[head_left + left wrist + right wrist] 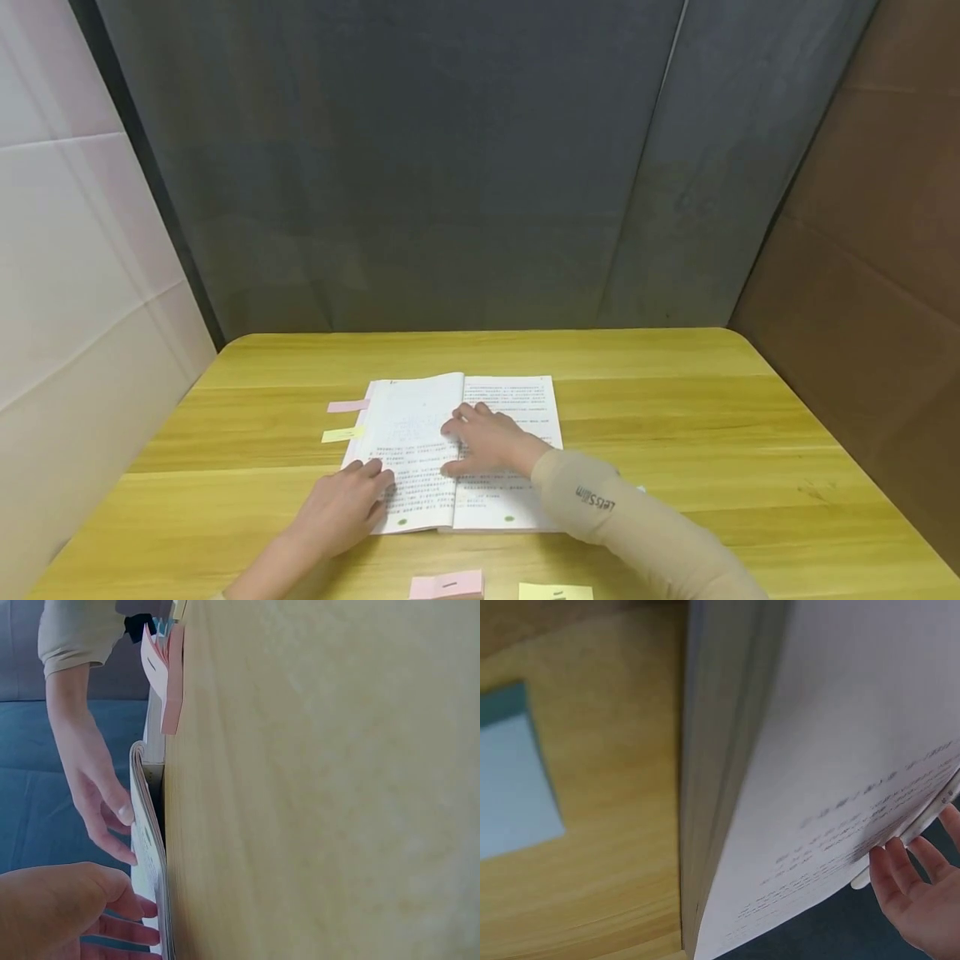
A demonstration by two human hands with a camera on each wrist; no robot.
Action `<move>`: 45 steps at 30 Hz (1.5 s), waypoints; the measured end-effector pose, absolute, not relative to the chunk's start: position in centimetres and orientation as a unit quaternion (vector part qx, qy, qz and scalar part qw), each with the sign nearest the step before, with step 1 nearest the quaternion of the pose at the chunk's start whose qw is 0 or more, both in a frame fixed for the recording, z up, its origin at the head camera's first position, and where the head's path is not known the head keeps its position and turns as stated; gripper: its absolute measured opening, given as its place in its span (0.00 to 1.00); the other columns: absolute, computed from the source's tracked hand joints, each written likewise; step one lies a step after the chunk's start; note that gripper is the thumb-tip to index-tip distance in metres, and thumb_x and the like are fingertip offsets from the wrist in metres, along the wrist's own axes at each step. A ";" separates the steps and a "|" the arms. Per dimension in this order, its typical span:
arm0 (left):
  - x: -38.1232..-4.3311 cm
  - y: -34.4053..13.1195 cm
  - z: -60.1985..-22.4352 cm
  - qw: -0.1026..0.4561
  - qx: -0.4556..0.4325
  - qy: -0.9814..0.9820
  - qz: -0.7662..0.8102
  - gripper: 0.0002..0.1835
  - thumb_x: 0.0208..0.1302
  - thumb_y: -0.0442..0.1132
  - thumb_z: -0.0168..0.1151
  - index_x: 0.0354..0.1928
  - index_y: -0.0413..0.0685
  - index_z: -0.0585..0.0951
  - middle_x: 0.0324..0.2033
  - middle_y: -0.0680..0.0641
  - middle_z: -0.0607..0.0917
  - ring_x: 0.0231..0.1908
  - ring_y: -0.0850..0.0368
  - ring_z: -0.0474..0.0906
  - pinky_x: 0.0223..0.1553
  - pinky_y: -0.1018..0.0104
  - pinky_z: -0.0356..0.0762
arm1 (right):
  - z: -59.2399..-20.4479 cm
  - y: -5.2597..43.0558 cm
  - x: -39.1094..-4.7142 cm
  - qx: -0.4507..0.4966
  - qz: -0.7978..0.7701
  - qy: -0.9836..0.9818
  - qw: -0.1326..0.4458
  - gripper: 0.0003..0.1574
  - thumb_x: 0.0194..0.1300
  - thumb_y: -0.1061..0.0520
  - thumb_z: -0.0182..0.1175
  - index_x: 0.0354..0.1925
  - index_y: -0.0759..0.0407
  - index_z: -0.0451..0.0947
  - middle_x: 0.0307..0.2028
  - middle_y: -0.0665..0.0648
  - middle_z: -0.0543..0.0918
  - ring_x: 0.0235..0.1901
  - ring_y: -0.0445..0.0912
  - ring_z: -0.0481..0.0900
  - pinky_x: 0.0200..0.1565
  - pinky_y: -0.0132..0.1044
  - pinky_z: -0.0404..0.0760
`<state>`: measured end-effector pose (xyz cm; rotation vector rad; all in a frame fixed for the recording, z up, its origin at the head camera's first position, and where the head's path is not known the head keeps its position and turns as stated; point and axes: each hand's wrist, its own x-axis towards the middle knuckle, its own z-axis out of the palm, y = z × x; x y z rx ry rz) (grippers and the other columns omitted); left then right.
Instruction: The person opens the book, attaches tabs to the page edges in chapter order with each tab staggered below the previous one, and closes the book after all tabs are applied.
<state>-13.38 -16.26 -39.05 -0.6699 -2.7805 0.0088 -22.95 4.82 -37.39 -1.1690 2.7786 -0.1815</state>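
Observation:
An open book [411, 400] with printed pages lies on the wooden table. Spread near its centre fold, my right hand [487, 440] touches the pages with its fingers loosely extended. At the lower left edge of the left page rests my left hand [341, 504], its fingers slightly bent over the paper. A pink sticky tab [348, 406] and a yellow sticky tab [341, 435] stick out from the book's left side. In the left wrist view, the page edges [150, 817] rise in a curve beside the fingers.
Near me on the table [247, 417] are a pink sticky-note pad [447, 586] and a yellow sticky-note pad [555, 592], both marked with dark strokes. A pale blue pad [517, 787] lies right of the book, mostly hidden by my sleeve in the head view. Dark panels [450, 167] stand behind.

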 end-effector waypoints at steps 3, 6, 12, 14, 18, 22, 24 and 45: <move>-13.5 -16.3 -39.0 0.142 -0.231 -0.962 0.007 0.07 0.41 0.35 0.59 0.28 0.47 0.77 0.21 0.56 0.69 0.20 0.61 0.62 0.14 0.72 0.59 | -37.4 4.8 -23.1 -0.386 -0.058 0.919 0.055 0.38 0.53 0.32 0.52 0.58 0.47 0.65 0.57 0.52 0.64 0.56 0.51 0.60 0.49 0.47 0.68; -13.5 -16.3 -39.0 0.138 -0.230 -0.963 0.009 0.07 0.42 0.35 0.59 0.28 0.47 0.77 0.22 0.56 0.69 0.20 0.61 0.62 0.14 0.72 0.59 | -37.5 4.8 -23.1 -0.386 -0.057 0.919 0.053 0.37 0.53 0.32 0.52 0.57 0.46 0.65 0.57 0.51 0.64 0.56 0.51 0.60 0.49 0.47 0.68; -13.5 -16.2 -39.0 0.136 -0.229 -0.964 0.007 0.07 0.42 0.35 0.58 0.28 0.47 0.77 0.21 0.56 0.68 0.20 0.61 0.62 0.14 0.72 0.59 | -37.6 5.0 -22.8 -0.397 -0.065 0.914 0.057 0.37 0.51 0.31 0.53 0.57 0.44 0.66 0.56 0.51 0.64 0.54 0.50 0.62 0.47 0.45 0.69; -13.5 -16.2 -39.0 0.136 -0.229 -0.964 0.006 0.07 0.42 0.35 0.59 0.28 0.47 0.77 0.21 0.57 0.68 0.20 0.61 0.62 0.14 0.72 0.59 | -37.5 5.1 -22.6 -0.400 -0.064 0.912 0.057 0.39 0.49 0.30 0.54 0.56 0.44 0.66 0.56 0.50 0.64 0.53 0.49 0.62 0.46 0.44 0.69; -13.5 -16.2 -39.1 0.137 -0.231 -0.963 0.004 0.07 0.43 0.35 0.59 0.28 0.47 0.78 0.21 0.57 0.68 0.20 0.61 0.62 0.14 0.72 0.59 | -37.5 5.4 -22.0 -0.416 -0.056 0.906 0.051 0.41 0.46 0.28 0.54 0.56 0.43 0.67 0.54 0.49 0.65 0.50 0.46 0.64 0.43 0.40 0.71; -13.5 -16.1 -39.0 0.139 -0.232 -0.963 0.003 0.07 0.42 0.35 0.59 0.28 0.47 0.78 0.21 0.56 0.69 0.20 0.61 0.62 0.14 0.72 0.60 | -37.7 5.5 -21.3 -0.434 -0.052 0.899 0.039 0.41 0.46 0.27 0.54 0.55 0.44 0.68 0.53 0.48 0.66 0.47 0.43 0.64 0.42 0.39 0.71; -13.5 -16.1 -38.9 0.141 -0.233 -0.962 0.003 0.07 0.42 0.35 0.59 0.28 0.47 0.78 0.21 0.56 0.68 0.20 0.62 0.62 0.14 0.72 0.59 | -37.6 5.5 -20.9 -0.439 -0.049 0.897 0.029 0.40 0.47 0.28 0.54 0.55 0.44 0.68 0.52 0.48 0.67 0.47 0.43 0.64 0.42 0.39 0.71; -13.1 -16.1 -39.0 0.138 -0.234 -0.962 0.010 0.09 0.37 0.37 0.62 0.26 0.48 0.76 0.22 0.56 0.68 0.21 0.60 0.63 0.14 0.71 0.60 | -38.4 5.7 -18.6 -0.488 -0.044 0.872 0.000 0.39 0.47 0.25 0.49 0.53 0.42 0.69 0.52 0.48 0.68 0.49 0.43 0.64 0.45 0.41 0.68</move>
